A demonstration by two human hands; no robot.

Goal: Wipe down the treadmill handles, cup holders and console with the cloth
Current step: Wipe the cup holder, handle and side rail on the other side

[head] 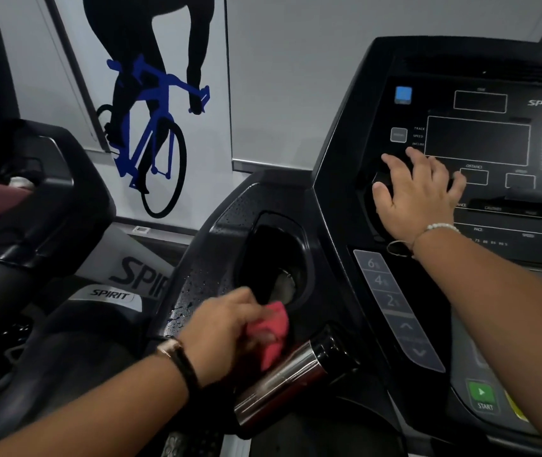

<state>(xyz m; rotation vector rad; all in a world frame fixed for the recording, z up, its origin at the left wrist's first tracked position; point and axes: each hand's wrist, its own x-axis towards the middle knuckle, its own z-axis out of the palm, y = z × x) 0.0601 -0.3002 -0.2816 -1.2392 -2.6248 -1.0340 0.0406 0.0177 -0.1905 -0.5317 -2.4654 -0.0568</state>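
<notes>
Gym wall, cyclist poster (151, 110) behind. Left hand (226, 331) bunches pink cloth (274, 331) in curled fingers at cup holder's (304, 235) near rim, just beside chrome handle (296, 377). Right hand (417, 196) lies flat, fingers spread, on console's (480, 140) left edge.

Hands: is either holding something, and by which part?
The left hand grips the pink cloth by its upper end; the right hand rests flat on the console, holding nothing.
</notes>
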